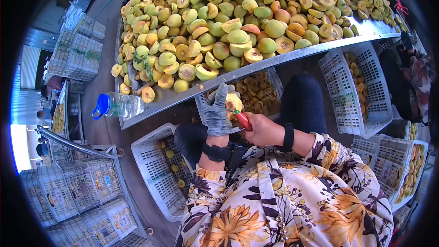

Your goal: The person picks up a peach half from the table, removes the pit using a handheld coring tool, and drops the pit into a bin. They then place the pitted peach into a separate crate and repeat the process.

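Sleeves (292, 192), floral, nearest camera. Left hand (217, 112), grey-gloved, just below near rim of metal table (375, 27), fingers curled round fruit (233, 103). Right hand (263, 130), bare, beside it, fist closed on red-handled knife (243, 121), tip touching fruit. Under table: white crate (155, 164), few fruits inside; cut halves (258, 93) in a second crate behind hands. On table at near rim: water bottle (120, 105), lying, blue cap. Beyond it, fruit heap (228, 18), green-yellow, covering table top.

Gloved left hand (217, 112) is clasping, fingers pointing toward 12; bare right hand (263, 130) is gripping at its 4 o'clock.
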`<state>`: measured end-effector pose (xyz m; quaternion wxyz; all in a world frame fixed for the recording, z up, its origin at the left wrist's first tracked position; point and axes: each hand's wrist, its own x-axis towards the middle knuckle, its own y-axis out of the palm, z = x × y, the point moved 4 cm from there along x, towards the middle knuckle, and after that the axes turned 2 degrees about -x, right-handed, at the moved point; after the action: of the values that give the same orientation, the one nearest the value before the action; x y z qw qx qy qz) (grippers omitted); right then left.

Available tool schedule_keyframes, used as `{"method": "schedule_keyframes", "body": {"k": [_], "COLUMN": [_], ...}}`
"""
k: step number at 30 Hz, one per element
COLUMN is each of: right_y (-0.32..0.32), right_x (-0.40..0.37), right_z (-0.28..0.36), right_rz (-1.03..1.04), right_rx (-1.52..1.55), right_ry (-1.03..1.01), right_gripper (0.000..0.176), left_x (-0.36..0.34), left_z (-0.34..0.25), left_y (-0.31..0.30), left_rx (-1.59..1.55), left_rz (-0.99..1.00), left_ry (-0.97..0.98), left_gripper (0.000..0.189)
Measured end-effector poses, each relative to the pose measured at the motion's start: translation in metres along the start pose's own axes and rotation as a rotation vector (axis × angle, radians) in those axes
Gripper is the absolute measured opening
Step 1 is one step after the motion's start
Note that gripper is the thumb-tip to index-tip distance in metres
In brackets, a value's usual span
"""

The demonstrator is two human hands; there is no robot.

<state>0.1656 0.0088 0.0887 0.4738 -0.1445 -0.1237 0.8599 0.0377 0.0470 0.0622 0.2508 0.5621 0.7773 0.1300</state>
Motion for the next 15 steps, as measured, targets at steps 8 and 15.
{"method": "schedule_keyframes", "body": {"k": [8, 15], "right_y": [0.017, 0.015], "right_x": [0.0, -0.003], "right_z": [-0.008, 0.004], "right_rz": [0.171, 0.473], "right_rx": [0.147, 0.66], "right_ry": [0.084, 0.442], "right_gripper": [0.012, 0.015], "left_x": [0.003, 0.002], "left_z": [-0.003, -0.019], "left_y": [-0.002, 0.0], "left_rx": [-0.087, 0.235], "left_rz": [0.192, 0.109], "left_ry": [-0.307, 0.332], "left_gripper": [0.022, 0.023]}}
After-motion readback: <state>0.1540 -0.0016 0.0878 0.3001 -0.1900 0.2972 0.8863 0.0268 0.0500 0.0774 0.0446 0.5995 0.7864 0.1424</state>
